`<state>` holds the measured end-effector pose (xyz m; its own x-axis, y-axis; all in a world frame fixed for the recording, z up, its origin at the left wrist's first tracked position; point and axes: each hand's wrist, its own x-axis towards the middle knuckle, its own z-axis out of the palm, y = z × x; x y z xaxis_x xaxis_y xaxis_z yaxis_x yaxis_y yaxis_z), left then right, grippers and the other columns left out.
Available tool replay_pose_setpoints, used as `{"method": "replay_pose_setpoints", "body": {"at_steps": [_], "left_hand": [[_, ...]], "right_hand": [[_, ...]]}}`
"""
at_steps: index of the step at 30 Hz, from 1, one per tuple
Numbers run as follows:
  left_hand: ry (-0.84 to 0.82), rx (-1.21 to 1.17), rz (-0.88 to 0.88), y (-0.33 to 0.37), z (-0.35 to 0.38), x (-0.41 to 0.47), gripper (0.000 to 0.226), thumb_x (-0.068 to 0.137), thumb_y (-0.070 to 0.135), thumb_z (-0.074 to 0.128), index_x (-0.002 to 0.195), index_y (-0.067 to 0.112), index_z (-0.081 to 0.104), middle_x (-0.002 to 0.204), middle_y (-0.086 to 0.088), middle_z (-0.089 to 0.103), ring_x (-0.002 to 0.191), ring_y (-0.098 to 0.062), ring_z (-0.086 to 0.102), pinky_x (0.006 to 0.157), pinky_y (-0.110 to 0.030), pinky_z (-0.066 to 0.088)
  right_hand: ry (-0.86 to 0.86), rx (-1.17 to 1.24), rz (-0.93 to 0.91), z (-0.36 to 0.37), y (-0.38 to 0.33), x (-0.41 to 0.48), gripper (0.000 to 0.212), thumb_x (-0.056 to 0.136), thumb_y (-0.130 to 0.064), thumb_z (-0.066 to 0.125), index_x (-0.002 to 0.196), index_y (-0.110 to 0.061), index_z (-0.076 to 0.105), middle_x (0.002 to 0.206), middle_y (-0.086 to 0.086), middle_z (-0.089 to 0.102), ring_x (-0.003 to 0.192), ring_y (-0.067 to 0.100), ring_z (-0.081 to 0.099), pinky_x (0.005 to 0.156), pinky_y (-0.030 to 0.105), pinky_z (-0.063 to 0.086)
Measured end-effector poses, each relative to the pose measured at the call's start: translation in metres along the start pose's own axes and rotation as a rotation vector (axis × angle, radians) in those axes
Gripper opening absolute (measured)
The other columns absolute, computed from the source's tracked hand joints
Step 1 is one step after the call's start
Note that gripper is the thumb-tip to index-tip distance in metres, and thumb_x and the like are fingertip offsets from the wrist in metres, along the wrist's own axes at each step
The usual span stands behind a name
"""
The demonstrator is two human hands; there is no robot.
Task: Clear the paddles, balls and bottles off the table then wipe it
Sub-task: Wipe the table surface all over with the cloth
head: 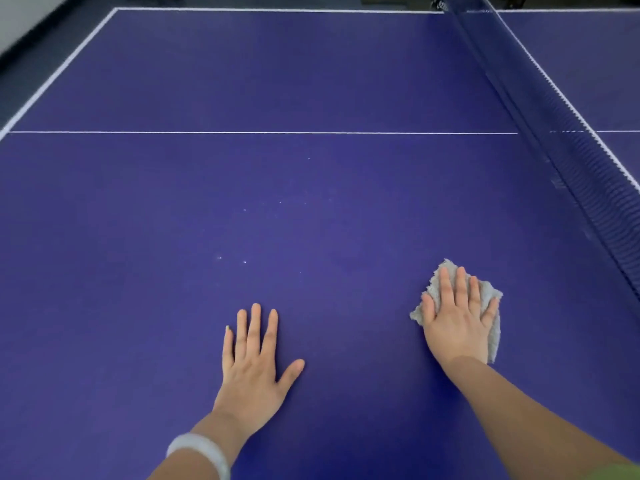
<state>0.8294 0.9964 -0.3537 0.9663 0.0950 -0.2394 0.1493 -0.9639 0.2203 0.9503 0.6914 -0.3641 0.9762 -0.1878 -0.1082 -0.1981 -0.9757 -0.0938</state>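
Observation:
A blue table-tennis table (242, 188) fills the head view. My right hand (457, 320) lies flat with straight fingers on a crumpled grey cloth (493, 327), pressing it onto the table at the near right. My left hand (252, 362) rests palm down on the bare table surface, fingers spread, to the left of the cloth. A few small white specks (245, 261) dot the surface ahead of my left hand. No paddles, balls or bottles are in view.
The dark blue net (568, 161) runs diagonally along the right, from the far edge toward the near right. A white centre line (263, 132) crosses the table. The table's white left edge (59, 69) borders dark floor.

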Motion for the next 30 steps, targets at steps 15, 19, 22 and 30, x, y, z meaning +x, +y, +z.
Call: {"method": "replay_pose_setpoints", "body": {"at_steps": [15,19,22,30], "left_hand": [[-0.211,-0.016,0.023,-0.008,-0.007,0.008,0.121,0.074,0.084,0.044,0.131,0.028,-0.047,0.137,0.002,-0.058,0.128,-0.023,-0.053,0.109,-0.045,-0.030],[-0.221,-0.017,0.036,-0.008,-0.008,0.009,0.119,0.076,0.083,0.043,0.129,0.027,-0.048,0.135,0.000,-0.057,0.128,-0.026,-0.052,0.107,-0.046,-0.030],[-0.231,-0.027,0.041,-0.006,-0.009,0.008,0.119,0.077,0.081,0.046,0.134,0.024,-0.043,0.140,-0.003,-0.053,0.129,-0.028,-0.050,0.107,-0.048,-0.029],[-0.191,-0.066,0.059,-0.007,-0.007,0.006,0.119,0.078,0.077,0.050,0.147,0.023,-0.031,0.149,-0.004,-0.046,0.132,-0.026,-0.049,0.114,-0.050,-0.024]], "right_hand": [[0.004,-0.182,-0.487,0.008,-0.063,-0.025,0.060,0.100,-0.046,0.006,0.156,-0.026,-0.002,0.164,-0.003,0.004,0.150,0.018,0.001,0.120,0.051,0.003],[0.007,0.047,0.054,0.001,-0.014,-0.061,0.063,0.097,-0.051,0.006,0.155,-0.029,-0.005,0.165,0.001,0.002,0.151,0.020,-0.002,0.120,0.054,-0.003],[0.003,0.002,0.038,0.009,-0.047,-0.107,0.063,0.095,-0.053,0.001,0.151,-0.027,-0.012,0.164,0.004,0.000,0.151,0.023,-0.003,0.118,0.057,-0.005],[-0.047,-0.189,-0.636,0.018,-0.122,-0.065,0.060,0.096,-0.054,-0.009,0.146,-0.031,-0.032,0.159,-0.006,-0.026,0.146,0.015,-0.026,0.120,0.047,-0.013]]}}
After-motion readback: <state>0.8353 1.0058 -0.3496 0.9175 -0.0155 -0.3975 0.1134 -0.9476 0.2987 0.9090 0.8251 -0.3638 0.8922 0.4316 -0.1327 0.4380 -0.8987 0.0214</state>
